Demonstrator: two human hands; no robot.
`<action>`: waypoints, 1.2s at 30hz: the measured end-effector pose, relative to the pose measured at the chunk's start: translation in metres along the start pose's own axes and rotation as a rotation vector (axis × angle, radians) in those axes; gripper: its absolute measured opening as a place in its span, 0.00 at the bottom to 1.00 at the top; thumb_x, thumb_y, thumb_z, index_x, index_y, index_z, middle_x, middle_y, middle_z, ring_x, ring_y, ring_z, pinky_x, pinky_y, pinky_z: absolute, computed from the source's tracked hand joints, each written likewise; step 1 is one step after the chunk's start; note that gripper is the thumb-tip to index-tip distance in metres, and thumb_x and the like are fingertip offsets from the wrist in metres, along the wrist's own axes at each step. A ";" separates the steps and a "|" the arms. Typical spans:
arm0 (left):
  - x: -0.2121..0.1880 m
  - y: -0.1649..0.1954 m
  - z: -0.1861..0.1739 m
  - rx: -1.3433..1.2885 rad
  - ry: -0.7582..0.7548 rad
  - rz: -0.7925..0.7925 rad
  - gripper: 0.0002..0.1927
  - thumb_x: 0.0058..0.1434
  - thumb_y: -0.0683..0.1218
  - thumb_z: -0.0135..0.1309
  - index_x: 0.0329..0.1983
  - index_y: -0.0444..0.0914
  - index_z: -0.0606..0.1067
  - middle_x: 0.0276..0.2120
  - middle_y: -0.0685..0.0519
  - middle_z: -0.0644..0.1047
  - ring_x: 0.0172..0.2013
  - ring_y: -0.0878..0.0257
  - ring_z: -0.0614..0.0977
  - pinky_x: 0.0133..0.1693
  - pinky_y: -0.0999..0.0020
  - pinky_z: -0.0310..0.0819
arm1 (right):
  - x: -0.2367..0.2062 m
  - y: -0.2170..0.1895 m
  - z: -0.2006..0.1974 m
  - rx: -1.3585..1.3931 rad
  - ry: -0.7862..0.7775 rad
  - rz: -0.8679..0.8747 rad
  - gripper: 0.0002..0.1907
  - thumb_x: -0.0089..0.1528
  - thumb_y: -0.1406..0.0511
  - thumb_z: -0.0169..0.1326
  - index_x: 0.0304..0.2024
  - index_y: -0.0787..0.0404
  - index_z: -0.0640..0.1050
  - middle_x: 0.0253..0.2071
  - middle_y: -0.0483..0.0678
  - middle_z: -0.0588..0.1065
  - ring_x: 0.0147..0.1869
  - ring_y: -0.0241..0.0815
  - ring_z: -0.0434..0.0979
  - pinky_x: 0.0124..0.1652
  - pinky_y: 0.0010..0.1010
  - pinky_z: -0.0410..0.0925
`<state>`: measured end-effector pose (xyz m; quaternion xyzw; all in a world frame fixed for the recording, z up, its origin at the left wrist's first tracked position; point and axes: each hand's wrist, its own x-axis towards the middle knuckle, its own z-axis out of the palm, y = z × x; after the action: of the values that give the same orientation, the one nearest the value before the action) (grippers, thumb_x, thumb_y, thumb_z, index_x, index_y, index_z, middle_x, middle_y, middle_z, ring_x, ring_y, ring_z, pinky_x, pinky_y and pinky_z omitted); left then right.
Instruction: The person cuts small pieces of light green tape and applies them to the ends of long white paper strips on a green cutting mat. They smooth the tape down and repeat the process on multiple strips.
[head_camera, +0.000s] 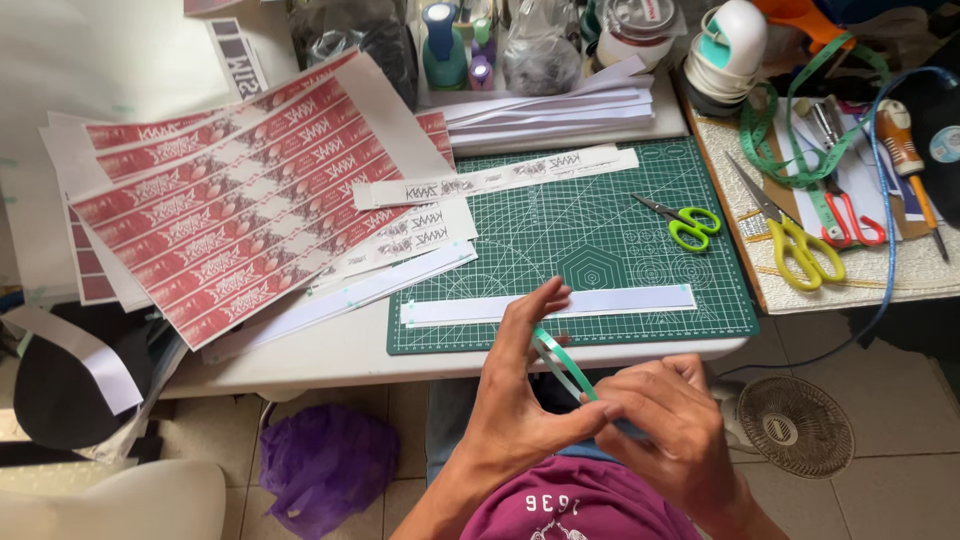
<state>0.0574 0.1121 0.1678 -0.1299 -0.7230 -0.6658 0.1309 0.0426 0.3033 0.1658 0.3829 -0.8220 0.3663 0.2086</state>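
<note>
Both hands pinch one green tape strip (562, 362) — left hand (520, 385) at nine o'clock, right hand (665, 415) at three — stretching it taut just below the white paper strip (620, 300).

A thin green strip of tape (562, 362) is stretched between the two hands, just in front of the table edge. It is narrow and shiny, with a pale side showing. It runs slanted, from up near the left hand (520, 385) down to the right hand (670, 425). The left fingers (535, 310) touch its top end. The right fingertips (610, 408) pinch its lower end. On the green cutting mat (620, 230) just beyond lies a long white paper strip (620, 300), flat and sideways
</note>
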 end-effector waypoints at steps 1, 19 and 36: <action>-0.001 -0.001 -0.001 -0.007 -0.008 -0.015 0.52 0.50 0.50 0.72 0.77 0.38 0.59 0.64 0.44 0.70 0.68 0.53 0.74 0.64 0.56 0.75 | -0.001 0.001 -0.001 0.001 -0.013 -0.009 0.09 0.54 0.65 0.66 0.34 0.59 0.79 0.35 0.42 0.80 0.41 0.39 0.82 0.45 0.36 0.62; -0.007 -0.012 0.004 0.633 0.135 0.320 0.45 0.52 0.47 0.70 0.72 0.39 0.63 0.64 0.46 0.69 0.64 0.47 0.73 0.64 0.54 0.70 | 0.024 -0.016 0.002 0.111 0.023 0.283 0.14 0.53 0.64 0.67 0.41 0.57 0.83 0.35 0.40 0.82 0.40 0.33 0.82 0.48 0.30 0.64; -0.008 -0.006 -0.003 0.592 0.072 0.275 0.47 0.49 0.46 0.70 0.72 0.39 0.62 0.64 0.46 0.69 0.62 0.47 0.75 0.62 0.55 0.72 | 0.014 -0.007 0.003 0.231 0.002 0.291 0.08 0.57 0.67 0.64 0.39 0.59 0.82 0.37 0.43 0.83 0.42 0.35 0.82 0.50 0.32 0.65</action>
<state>0.0627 0.1083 0.1596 -0.1590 -0.8558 -0.4069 0.2771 0.0390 0.2912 0.1754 0.2808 -0.8211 0.4849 0.1088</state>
